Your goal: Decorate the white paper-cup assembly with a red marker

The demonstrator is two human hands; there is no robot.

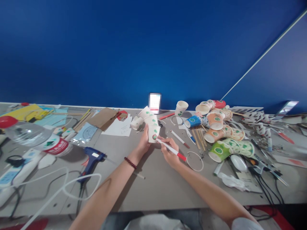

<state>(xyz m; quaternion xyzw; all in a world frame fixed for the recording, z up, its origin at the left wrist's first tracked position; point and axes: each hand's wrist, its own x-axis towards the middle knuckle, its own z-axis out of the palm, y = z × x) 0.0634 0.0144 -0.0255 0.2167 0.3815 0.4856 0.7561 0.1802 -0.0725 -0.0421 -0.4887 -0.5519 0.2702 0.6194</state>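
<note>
Left hand [144, 141]: grasping a column of white paper cups [153, 127] above the table [153, 191], fingers curling around the lower end.
Right hand [170, 154]: pinching a red-and-white marker [173, 150] in its fingers, aiming the tip at the lowest cup.
Glue gun [92, 161]: lying at left, near a plastic bottle [40, 137].
Patterned cups [219, 150]: lying heaped at right.
Single white cup [181, 109]: standing upright beyond the right hand.

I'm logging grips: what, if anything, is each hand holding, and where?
The left hand holds paper cups by the nearest one's side; the right hand holds a red-ended marker by its barrel.
</note>
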